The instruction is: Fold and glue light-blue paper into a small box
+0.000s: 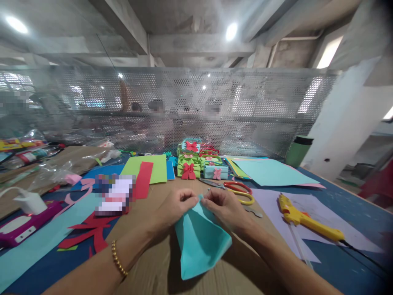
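A folded turquoise paper piece (201, 241) hangs above the brown board, its wide open end toward me. My left hand (181, 205) pinches its far top edge from the left, thumb and fingers together. From the right, my right hand (219, 205) pinches the same edge, the fingertips of both hands almost touching. Just beyond the hands stand small green and light blue paper boxes (189, 169) with red and pink bows. Scissors with red handles (238, 187) and a pair with yellow handles (245, 197) lie beside my right hand.
At right, a yellow glue gun (310, 223) rests on lilac paper (346, 233), with a green cup (298, 151) behind. At left are red paper scraps (92, 231), a purple power strip (30, 225), a blurred phone-like object (118, 194) and green paper (153, 168).
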Motion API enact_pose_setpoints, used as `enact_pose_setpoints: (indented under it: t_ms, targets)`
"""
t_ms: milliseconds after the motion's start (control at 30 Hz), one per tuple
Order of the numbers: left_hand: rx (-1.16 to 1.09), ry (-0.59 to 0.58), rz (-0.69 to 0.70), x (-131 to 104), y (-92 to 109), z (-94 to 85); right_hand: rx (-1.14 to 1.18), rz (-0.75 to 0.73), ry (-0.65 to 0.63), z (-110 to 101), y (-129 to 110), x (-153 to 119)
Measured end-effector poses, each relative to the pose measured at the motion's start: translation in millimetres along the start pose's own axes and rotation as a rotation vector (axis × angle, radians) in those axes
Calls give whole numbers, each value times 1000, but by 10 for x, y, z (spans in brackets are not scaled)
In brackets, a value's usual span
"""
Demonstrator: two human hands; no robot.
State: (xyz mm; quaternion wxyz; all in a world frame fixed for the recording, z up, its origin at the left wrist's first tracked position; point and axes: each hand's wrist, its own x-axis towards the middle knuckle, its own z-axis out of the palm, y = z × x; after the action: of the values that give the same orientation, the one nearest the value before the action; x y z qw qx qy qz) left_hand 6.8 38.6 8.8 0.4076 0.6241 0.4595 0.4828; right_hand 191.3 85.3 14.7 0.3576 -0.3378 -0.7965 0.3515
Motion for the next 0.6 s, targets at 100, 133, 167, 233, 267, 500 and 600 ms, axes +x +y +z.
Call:
enact_pose_setpoints:
  t_ms: [100,133,167,233,267,500,600]
  targets:
    - [-23,-3,-5,3,-14,-3,-3,-15,11,9,-14,-4]
    - [-43,-4,-13,0,-18,-1,-3,-23,20,10,-20,-3]
    - [-64,-7,-26,-3,-20,1,-2,-32,33,10,-26,-2]
    - [-91,-15,-55,-12,-22,8,-4,-50,62,9,-38,0]
    - [-91,-15,-64,-15,-23,11,-7,-60,75,9,-42,-1]
    - [-67,-8,-66,-13,-18,3,-79,-174,145,43,-69,-39]
    - [-44,-7,-60,-12,3,-7,-111,-258,154,50,-94,-48]
